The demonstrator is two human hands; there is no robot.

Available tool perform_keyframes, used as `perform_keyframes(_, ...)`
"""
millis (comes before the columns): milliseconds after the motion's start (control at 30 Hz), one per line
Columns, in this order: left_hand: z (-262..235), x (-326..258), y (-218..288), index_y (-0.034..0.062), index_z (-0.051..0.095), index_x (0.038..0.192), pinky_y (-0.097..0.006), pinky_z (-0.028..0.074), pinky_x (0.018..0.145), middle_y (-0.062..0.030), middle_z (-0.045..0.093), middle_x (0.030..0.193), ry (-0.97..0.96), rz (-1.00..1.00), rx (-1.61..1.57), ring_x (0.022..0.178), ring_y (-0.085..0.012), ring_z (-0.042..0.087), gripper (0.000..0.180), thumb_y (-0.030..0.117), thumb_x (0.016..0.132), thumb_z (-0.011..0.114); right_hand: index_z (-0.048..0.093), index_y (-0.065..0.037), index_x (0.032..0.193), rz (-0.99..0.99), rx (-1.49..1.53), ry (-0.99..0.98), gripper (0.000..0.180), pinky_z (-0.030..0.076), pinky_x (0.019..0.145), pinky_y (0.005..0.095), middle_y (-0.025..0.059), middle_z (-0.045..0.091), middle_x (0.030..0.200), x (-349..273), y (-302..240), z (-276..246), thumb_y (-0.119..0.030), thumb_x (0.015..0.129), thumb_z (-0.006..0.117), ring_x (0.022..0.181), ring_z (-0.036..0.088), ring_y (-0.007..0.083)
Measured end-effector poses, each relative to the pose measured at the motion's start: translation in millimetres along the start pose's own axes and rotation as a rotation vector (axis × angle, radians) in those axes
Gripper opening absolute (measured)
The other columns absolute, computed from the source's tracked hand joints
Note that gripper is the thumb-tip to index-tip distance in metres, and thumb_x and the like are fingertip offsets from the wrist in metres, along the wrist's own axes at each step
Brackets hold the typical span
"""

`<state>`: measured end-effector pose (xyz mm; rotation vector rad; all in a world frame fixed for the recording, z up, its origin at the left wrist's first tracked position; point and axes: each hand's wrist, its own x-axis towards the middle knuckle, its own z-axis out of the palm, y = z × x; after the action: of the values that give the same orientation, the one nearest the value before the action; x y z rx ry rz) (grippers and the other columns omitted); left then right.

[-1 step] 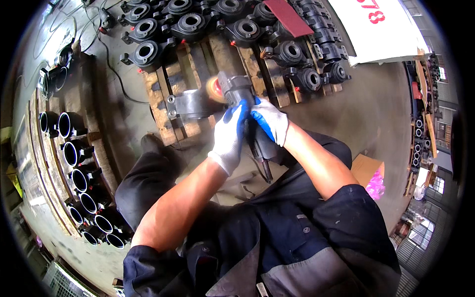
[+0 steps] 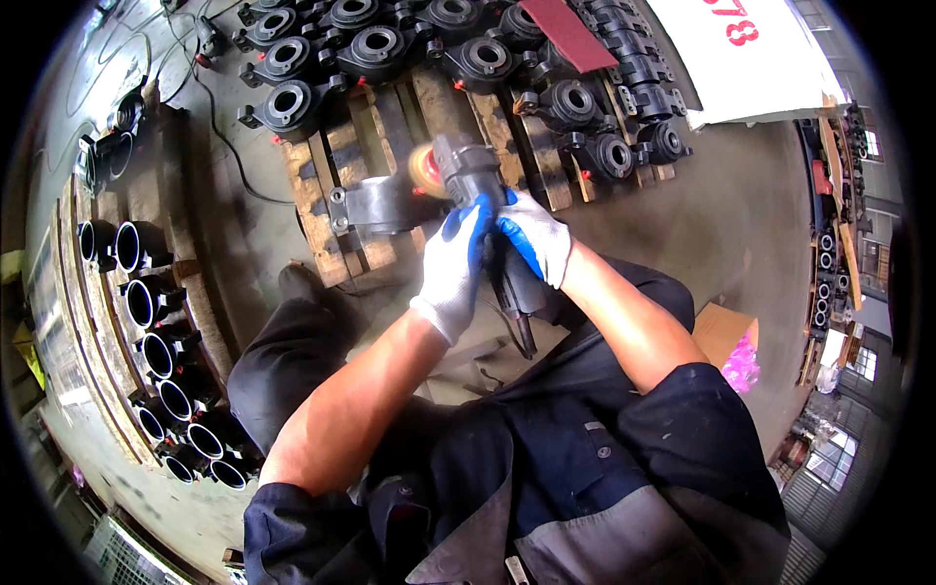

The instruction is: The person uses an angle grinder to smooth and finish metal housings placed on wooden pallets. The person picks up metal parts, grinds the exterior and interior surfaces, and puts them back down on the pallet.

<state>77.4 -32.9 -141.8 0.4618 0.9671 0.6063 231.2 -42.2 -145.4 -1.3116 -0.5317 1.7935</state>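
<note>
My left hand [image 2: 453,261], in a white glove with blue palm coating, is closed around the front of a dark angle grinder [image 2: 471,175]. From the right, my right hand [image 2: 538,240], gloved the same way, grips the grinder's body. A round yellow-orange disc [image 2: 427,173] with a red centre sits on the tool's left side, blurred. It is beside the upper right end of a dark curved metal part [image 2: 380,206] with a bolt lug on its left; whether they touch I cannot tell. The grinder's cord hangs toward my lap.
Beyond the part, a wooden pallet [image 2: 346,156] carries rows of black ring-shaped castings [image 2: 378,43] and a dark red sheet [image 2: 570,35]. More cylindrical castings [image 2: 141,302] line a pallet on the left. A cardboard box [image 2: 720,331] with pink plastic lies right of my knee. Black cable [image 2: 229,161] crosses the floor.
The grinder's head and disc have shifted very slightly up and right, and my right hand slightly right with it. The curved metal part stays in place.
</note>
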Motion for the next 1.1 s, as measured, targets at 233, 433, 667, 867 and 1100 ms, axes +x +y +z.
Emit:
perform_keyframes(233, 10.0, -10.9, 11.2, 0.0109, 0.052, 0.145, -0.029, 0.049, 0.093, -0.0024, 0.06, 0.131, -0.191, 0.141, 0.12, 0.115, -0.0126, 0.058, 0.047, 0.034, 0.104, 0.058, 0.06, -0.004, 0.128, -0.11, 0.154, 0.065, 0.038, 0.057, 0.08, 0.0272, 0.0059, 0.068, 0.108, -27.6, -16.3, -6.0, -0.003, 0.091, 0.068, 0.093, 0.068, 0.0146)
perform_keyframes(433, 23.6, -13.6, 11.2, 0.0094, 0.042, 0.152, -0.035, 0.045, 0.104, -0.0055, 0.056, 0.138, -0.295, 0.096, 0.013, 0.122, -0.016, 0.055, 0.059, 0.037, 0.103, 0.06, 0.06, -0.003, 0.128, -0.16, 0.211, 0.107, 0.037, 0.058, 0.081, 0.0273, 0.0055, 0.068, 0.109, -47.0, -26.9, -8.4, -0.006, 0.092, 0.069, 0.094, 0.068, 0.0143)
perform_keyframes(667, 36.5, -9.5, 8.8, 0.0089, 0.036, 0.156, -0.036, 0.044, 0.106, -0.0071, 0.056, 0.139, -0.313, 0.188, 0.033, 0.124, -0.0174, 0.054, 0.067, 0.039, 0.102, 0.062, 0.065, -0.001, 0.121, -0.272, 0.164, 0.161, 0.03, 0.056, 0.085, 0.0271, 0.006, 0.071, 0.105, -54.9, -37.2, -9.2, -0.009, 0.092, 0.069, 0.093, 0.069, 0.0144)
perform_keyframes(867, 42.5, -25.4, 4.9, 0.0111, 0.037, 0.155, -0.036, 0.045, 0.107, -0.0049, 0.056, 0.139, -0.347, 0.004, -0.125, 0.128, -0.0164, 0.054, 0.06, 0.035, 0.104, 0.059, 0.06, 0.001, 0.123, -0.262, 0.211, 0.162, 0.036, 0.059, 0.085, 0.0326, 0.0127, 0.071, 0.104, -51.7, -52.7, -9.9, -0.011, 0.091, 0.071, 0.092, 0.071, 0.021)
perform_keyframes(1100, 38.5, -12.8, 13.0, 0.0112, 0.045, 0.149, -0.041, 0.043, 0.109, -0.0091, 0.057, 0.139, -0.367, -0.088, -0.185, 0.126, -0.0227, 0.056, 0.064, 0.057, 0.104, 0.046, 0.065, -0.003, 0.12, -0.221, 0.059, 0.229, 0.035, 0.055, 0.086, 0.0288, 0.0063, 0.072, 0.105, -63.4, -52.5, -4.0, -0.015, 0.089, 0.076, 0.095, 0.069, 0.0142)
